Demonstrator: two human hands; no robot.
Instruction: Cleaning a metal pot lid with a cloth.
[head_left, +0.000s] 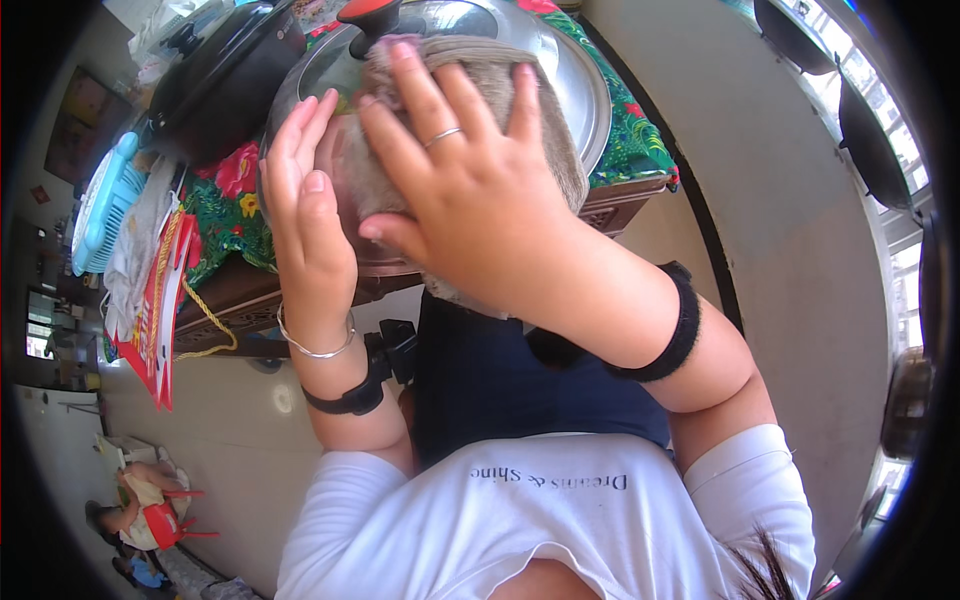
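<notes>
A large round pot lid (581, 112) with shiny metal and clear glass lies before me over the near edge of a table. Its red-and-black knob (369, 16) stands at the top. My left hand (307, 195) is at the lid's left rim, fingers nearly straight and thumb on the near side. Spread flat, my right hand (465, 157) presses a grey-brown cloth (559, 150) against the lid. The cloth and hand hide much of the lid's middle, and a corner of cloth hangs below my right palm.
A black lidded pot (225, 82) stands left on the floral tablecloth (634, 142). Nearby are a light-blue plastic basket (112, 202), a grey rag (139, 240) and a red paper bag (161, 322) with gold cord. Pans (874, 142) hang right. A person (139, 502) sits at lower left.
</notes>
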